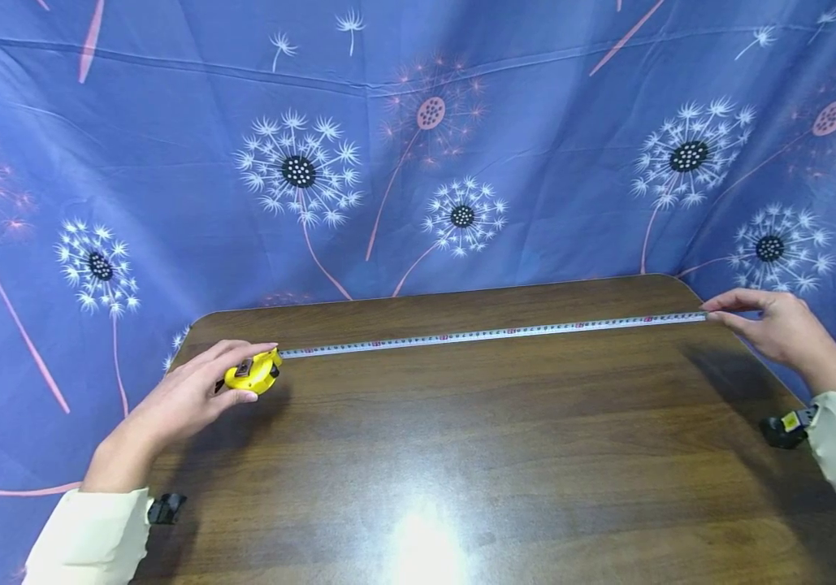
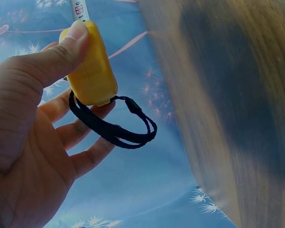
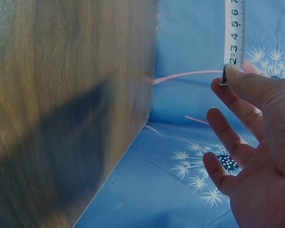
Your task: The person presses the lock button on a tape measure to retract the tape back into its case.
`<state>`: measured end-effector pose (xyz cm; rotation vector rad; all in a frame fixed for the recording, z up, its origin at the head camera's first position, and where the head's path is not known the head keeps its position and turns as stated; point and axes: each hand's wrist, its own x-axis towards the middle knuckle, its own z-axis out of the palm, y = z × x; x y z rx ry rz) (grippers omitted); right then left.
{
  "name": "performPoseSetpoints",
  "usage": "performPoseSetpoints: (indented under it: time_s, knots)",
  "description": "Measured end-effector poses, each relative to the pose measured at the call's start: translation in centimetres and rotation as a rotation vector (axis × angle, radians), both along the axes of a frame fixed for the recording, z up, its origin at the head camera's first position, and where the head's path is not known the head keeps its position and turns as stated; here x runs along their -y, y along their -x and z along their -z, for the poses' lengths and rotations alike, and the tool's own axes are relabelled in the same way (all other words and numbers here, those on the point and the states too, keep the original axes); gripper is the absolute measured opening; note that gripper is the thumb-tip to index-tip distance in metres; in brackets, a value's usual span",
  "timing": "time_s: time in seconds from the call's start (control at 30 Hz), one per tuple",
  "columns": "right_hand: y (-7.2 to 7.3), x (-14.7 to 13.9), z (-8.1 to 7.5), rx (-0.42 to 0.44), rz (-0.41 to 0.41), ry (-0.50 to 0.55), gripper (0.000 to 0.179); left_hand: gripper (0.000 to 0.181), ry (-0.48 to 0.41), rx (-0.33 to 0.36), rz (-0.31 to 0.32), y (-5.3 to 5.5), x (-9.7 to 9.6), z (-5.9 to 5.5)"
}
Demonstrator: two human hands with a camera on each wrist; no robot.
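Note:
A yellow tape measure (image 1: 255, 373) is held in my left hand (image 1: 194, 390), at the left of the table. In the left wrist view the thumb presses one side of its case (image 2: 92, 71), and a black wrist strap (image 2: 109, 127) hangs from the bottom. The white blade (image 1: 476, 334) stretches out straight and nearly level toward the right, above the table. My right hand (image 1: 783, 333) pinches the blade's free end between thumb and forefinger. In the right wrist view low numbers show on the blade (image 3: 235, 35) beside the thumb, and the other fingers are spread.
The brown wooden table (image 1: 505, 455) has rounded back corners and a bright glare spot near the front. A blue cloth (image 1: 549, 203) with dandelion prints hangs behind it and along both sides. Dark hand shadows fall on the wood.

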<state>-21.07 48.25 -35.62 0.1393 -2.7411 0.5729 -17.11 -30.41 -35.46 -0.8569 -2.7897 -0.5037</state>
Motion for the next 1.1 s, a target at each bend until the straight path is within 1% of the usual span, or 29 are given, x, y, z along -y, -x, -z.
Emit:
performPoseSetpoints:
  time_s: [0.17,0.4,0.57,0.9,1.1]
  knots:
    - [0.06,0.16,0.03,-0.003,-0.034,0.026,0.007,0.074,-0.001,0.005,-0.001,0.02,0.08,-0.02]
    - [-0.12,0.16,0.0,-0.058,-0.055,0.046,0.006,0.07,-0.009,-0.003,0.011,-0.03,0.18,-0.06]
    - [-0.4,0.04,-0.13,-0.072,-0.07,0.05,0.007,0.068,0.002,-0.012,0.021,-0.13,0.17,-0.16]
    - [-0.73,-0.02,-0.03,-0.07,-0.065,0.063,0.007,0.065,0.025,-0.063,0.054,-0.29,0.12,-0.41]
    - [-0.8,-0.06,0.03,-0.077,-0.068,0.071,0.007,0.063,0.035,-0.068,0.057,-0.4,0.06,-0.55]
